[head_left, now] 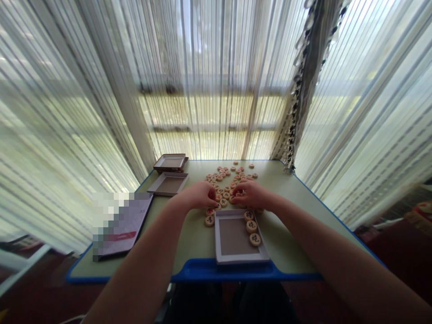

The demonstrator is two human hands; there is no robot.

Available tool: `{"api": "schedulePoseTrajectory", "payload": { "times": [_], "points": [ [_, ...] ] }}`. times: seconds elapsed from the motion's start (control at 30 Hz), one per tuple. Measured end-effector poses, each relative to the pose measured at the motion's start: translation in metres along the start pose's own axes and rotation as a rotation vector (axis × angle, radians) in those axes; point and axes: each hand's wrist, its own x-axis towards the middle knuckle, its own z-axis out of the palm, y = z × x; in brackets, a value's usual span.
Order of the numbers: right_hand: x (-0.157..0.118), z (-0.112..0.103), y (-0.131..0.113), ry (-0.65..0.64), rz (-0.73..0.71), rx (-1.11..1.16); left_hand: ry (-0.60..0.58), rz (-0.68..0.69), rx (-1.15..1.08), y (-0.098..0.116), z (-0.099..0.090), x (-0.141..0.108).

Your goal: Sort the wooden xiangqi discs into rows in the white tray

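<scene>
Many round wooden Chinese chess pieces [223, 203] with red or black characters lie loosely spread over the table, mostly beyond and between my hands. My left hand [202, 194] reaches in from the left, its fingers curled down and closed at a piece [218, 206] on the near edge of the spread. Opposite it, my right hand [250, 193] bends its fingers round a piece [232, 199] among the others; its palm hides several more. Just in front of me lies a shallow open box tray [218, 238], with three black-marked pieces [251, 226] along its right side.
The pale green table [286, 243] has a blue rim. At the left stand another shallow tray [168, 184] and a brown box part [170, 162]. A tablet-like flat thing [128, 225], partly pixelated, lies at the left edge. Sheer curtains [216, 67] hang behind.
</scene>
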Motion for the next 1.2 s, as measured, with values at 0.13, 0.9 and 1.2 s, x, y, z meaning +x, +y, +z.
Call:
{"api": "schedulePoseTrajectory", "payload": {
  "times": [0.13,0.9,1.2],
  "points": [
    [-0.001,0.0,-0.006,0.003,-0.044,0.059,0.015,0.025,0.053,0.002,0.004,0.003],
    [0.0,0.001,-0.008,-0.047,-0.117,-0.085,-0.038,0.121,-0.072,-0.001,0.01,0.008],
    [-0.004,-0.019,-0.001,-0.081,0.177,-0.034,0.274,0.092,-0.071,0.0,-0.002,0.005]
  ]
}}
